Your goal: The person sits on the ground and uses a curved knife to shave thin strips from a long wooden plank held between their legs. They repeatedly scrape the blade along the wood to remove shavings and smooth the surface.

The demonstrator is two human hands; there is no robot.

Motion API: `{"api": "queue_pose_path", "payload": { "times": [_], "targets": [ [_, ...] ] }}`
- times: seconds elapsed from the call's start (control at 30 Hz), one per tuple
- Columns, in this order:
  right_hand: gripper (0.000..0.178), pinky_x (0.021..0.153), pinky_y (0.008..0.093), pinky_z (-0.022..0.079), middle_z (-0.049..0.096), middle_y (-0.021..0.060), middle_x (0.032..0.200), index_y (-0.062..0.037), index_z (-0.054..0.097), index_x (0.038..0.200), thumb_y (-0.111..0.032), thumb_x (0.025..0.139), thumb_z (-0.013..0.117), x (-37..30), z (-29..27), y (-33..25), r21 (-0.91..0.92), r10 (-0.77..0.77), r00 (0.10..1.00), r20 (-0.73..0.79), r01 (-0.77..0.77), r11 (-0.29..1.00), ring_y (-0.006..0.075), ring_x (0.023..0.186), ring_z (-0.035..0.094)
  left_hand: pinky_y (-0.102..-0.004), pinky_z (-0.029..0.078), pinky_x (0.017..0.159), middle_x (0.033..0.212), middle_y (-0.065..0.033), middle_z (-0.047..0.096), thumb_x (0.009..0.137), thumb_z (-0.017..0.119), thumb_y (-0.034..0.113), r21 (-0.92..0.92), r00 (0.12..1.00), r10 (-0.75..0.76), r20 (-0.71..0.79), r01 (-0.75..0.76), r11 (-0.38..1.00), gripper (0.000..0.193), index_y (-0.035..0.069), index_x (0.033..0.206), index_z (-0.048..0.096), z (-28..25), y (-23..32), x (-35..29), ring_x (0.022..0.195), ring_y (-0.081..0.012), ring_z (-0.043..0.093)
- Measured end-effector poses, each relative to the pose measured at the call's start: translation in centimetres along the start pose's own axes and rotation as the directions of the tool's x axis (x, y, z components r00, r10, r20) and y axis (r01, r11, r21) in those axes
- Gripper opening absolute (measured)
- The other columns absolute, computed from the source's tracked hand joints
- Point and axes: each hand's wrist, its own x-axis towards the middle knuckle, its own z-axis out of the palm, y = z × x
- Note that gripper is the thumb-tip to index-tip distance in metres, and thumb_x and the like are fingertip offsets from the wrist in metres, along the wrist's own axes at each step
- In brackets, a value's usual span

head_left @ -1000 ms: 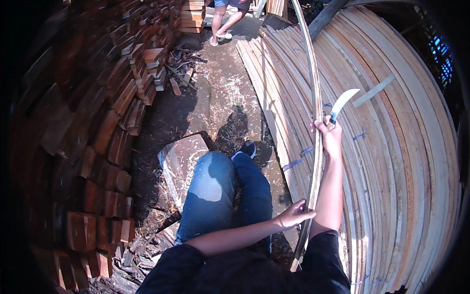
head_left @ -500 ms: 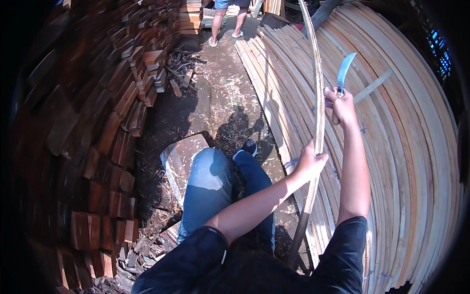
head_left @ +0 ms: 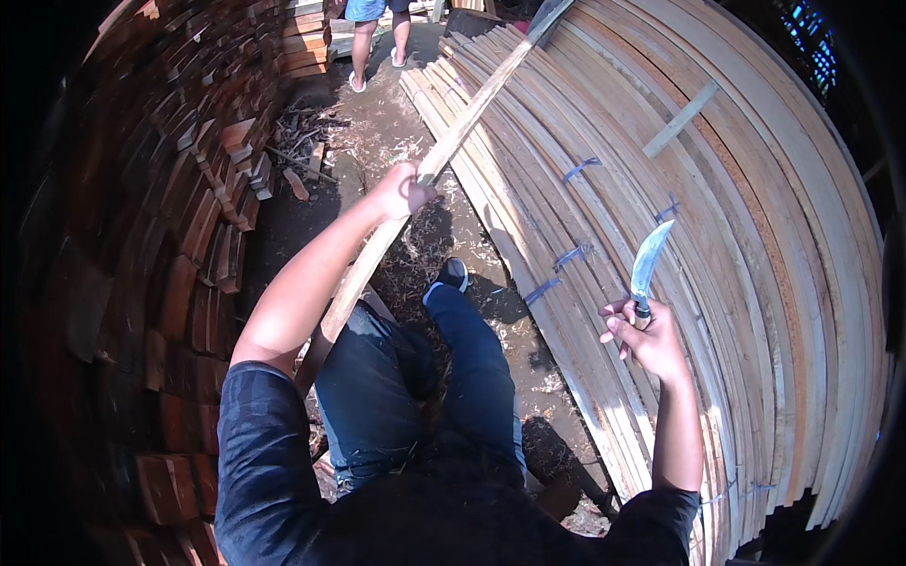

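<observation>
My left hand (head_left: 398,191) is closed around a long, thin wooden strip (head_left: 484,96). The strip slants from beside my left upper arm, across my thigh, up to the stacked wood at the far right. In my right hand (head_left: 649,341) is a curved knife (head_left: 650,259), its blade pointing up and away from me. My fingers wrap loosely about its short handle, some partly lifted. The knife and the strip are well apart. Beneath the right hand lies the big stack of long wooden strips (head_left: 604,226).
Short reddish wood blocks (head_left: 175,481) are piled high along the left. Blue ties (head_left: 569,257) bind bundles in the right stack. Shavings litter the dirt path (head_left: 377,132) between the piles. Another person's legs (head_left: 364,47) stand at the far end. A loose flat piece (head_left: 681,118) lies across the stack.
The left hand has swung the strip to the left, tilting it over my thigh. My right hand has come down nearer with the knife, away from the strip. The view has shifted right.
</observation>
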Motion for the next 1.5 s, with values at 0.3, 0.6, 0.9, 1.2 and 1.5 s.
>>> {"api": "queue_pose_path", "payload": {
  "times": [0.3, 0.6, 0.9, 1.2, 1.5],
  "targets": [
    [0.021, 0.037, 0.0201, 0.039, 0.068, 0.0105, 0.077, -0.0074, 0.045, 0.078, -0.007, 0.090, 0.062, 0.5, 5.7, 4.7, 0.209, 0.052, 0.995, 0.083, -0.068, 0.976, 0.0078, 0.048, 0.058, -0.0355, 0.048, 0.068, 0.073, -0.0165, 0.060, 0.070, 0.063, 0.002, 0.129, 0.988, -0.099, 0.118, 0.083, 0.988, 0.030, -0.006, 0.097, 0.054, -1.6, -1.3, -16.0, 0.072, -0.0218, 0.062],
    [0.010, 0.046, 0.0199, 0.035, 0.053, -0.0017, 0.063, -0.0044, 0.052, 0.101, -0.011, 0.093, 0.054, -0.8, 14.0, 7.6, 0.339, 0.078, 0.992, 0.094, -0.106, 0.935, 0.0038, 0.053, 0.046, -0.0394, 0.046, 0.055, 0.065, -0.0196, 0.055, 0.071, 0.066, 0.008, 0.211, 0.975, -0.137, 0.176, 0.099, 0.973, 0.030, 0.003, 0.094, 0.047, 3.1, -4.4, -30.1, 0.063, -0.0352, 0.063],
    [0.019, 0.053, 0.0208, 0.034, 0.049, -0.0018, 0.069, 0.0024, 0.052, 0.109, -0.001, 0.091, 0.056, -4.0, 19.1, 11.2, 0.261, -0.186, 0.981, -0.064, 0.196, 0.945, 0.0029, 0.061, 0.040, -0.0440, 0.048, 0.058, 0.065, -0.0202, 0.057, 0.073, 0.070, 0.010, 0.320, 0.973, -0.162, 0.163, 0.103, 0.942, 0.037, 0.001, 0.102, 0.047, 4.8, -4.3, -36.5, 0.068, -0.0412, 0.061],
    [0.023, 0.056, 0.0267, 0.043, 0.054, 0.0059, 0.065, 0.0021, 0.061, 0.108, -0.011, 0.089, 0.064, -1.1, 17.6, 10.2, -0.040, -0.266, 0.949, -0.169, 0.263, 0.964, 0.0092, 0.061, 0.048, -0.0457, 0.049, 0.061, 0.076, -0.0235, 0.062, 0.082, 0.069, 0.015, 0.312, 0.966, -0.232, 0.111, 0.187, 0.931, 0.029, 0.003, 0.099, 0.047, 5.5, -3.1, -34.2, 0.074, -0.0422, 0.063],
    [0.020, 0.059, 0.0443, 0.051, 0.064, 0.0216, 0.076, 0.0003, 0.058, 0.097, -0.019, 0.093, 0.057, 0.5, 16.4, 9.5, -0.333, -0.224, 0.962, -0.154, 0.163, 0.929, 0.0407, 0.074, 0.064, -0.0466, 0.048, 0.054, 0.067, -0.0227, 0.059, 0.084, 0.067, 0.015, 0.168, 0.923, -0.359, 0.137, 0.335, 0.927, 0.028, 0.003, 0.096, 0.044, 10.5, -1.8, -33.8, 0.064, -0.0420, 0.062]
  ]
}}
